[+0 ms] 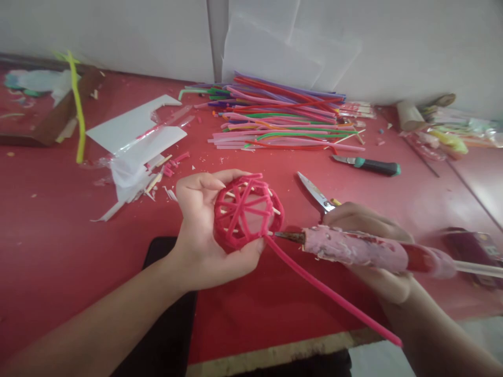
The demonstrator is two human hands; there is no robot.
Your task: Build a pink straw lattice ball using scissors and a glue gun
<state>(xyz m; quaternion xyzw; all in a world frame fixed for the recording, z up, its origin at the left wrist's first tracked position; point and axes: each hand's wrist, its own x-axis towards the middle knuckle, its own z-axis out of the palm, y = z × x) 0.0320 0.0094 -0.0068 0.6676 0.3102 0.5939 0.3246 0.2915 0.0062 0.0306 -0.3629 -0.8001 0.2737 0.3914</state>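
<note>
My left hand (208, 235) is closed around a small round openwork basket (239, 209) made of red pipe cleaners and thin wooden sticks. From its lower right edge a long red pipe cleaner (326, 288) hangs loose, slanting down to the right. My right hand (377, 230) grips a hot glue gun (353, 248) with a worn pink body and a clear glue stick (477, 268) in its back end. The gun's dark nozzle is at the basket's right rim, by a stick end; I cannot tell whether they touch. Scissors (314, 191) lie partly hidden behind my right hand.
Many coloured pipe cleaners (283, 115) lie in bundles at the back. A utility knife (369, 165) rests to their front right. White card pieces (129, 125) and scraps are on the left, near a yellow pipe cleaner (77, 110). A dark flat object (168, 314) lies below my left forearm.
</note>
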